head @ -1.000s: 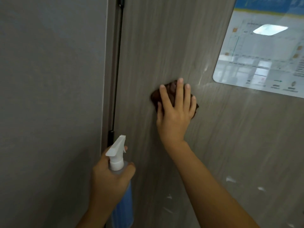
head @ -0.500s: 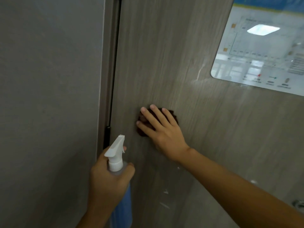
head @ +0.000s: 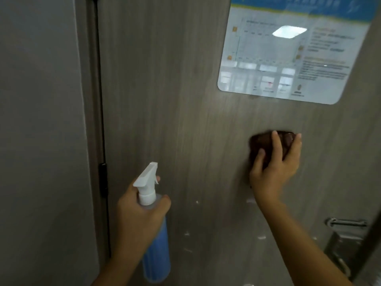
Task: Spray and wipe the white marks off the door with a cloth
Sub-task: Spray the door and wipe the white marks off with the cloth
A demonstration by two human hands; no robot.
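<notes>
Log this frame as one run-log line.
left hand: grips spray bottle | right hand: presses cloth on door | white marks: remain below

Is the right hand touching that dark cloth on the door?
Touching: the head view shows the right hand spread flat over the dark cloth.

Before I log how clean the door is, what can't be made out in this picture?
- Door under the cloth: head view, covered by the cloth and right hand.
- Poster text: blurred and washed out by glare.
- Spray bottle base: behind the left hand and wrist.
- Door handle: cut off by the dark edge at right.
- Lower door: beyond the bottom edge.
</notes>
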